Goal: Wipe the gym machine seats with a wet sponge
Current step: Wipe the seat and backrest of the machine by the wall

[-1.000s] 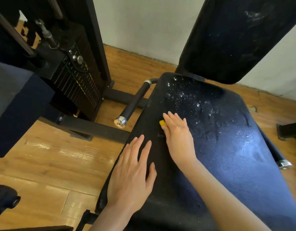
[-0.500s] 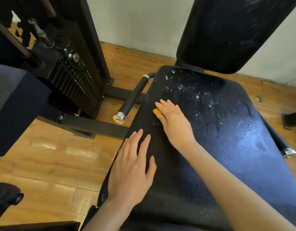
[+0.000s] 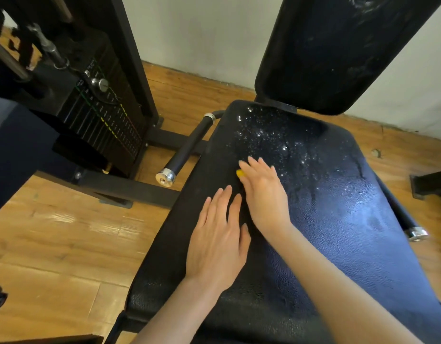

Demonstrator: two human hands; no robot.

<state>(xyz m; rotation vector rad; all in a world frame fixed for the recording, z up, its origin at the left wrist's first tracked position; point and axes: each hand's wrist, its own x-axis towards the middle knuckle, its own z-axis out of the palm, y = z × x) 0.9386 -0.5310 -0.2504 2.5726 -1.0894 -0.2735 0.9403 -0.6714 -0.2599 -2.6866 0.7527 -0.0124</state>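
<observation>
Now right hand [image 3: 264, 194] flat, fingers straight, pressing yellow sponge [image 3: 240, 173] onto wet seat [image 3: 338, 219], left hand [image 3: 217, 242] splayed beside, grip released.

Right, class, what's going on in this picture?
A person is wiping a black gym machine seat. The right hand presses flat on a yellow sponge, of which only a corner shows. The left hand rests flat on the seat's left side. Water droplets glisten on the seat's far part, below the backrest.
</observation>
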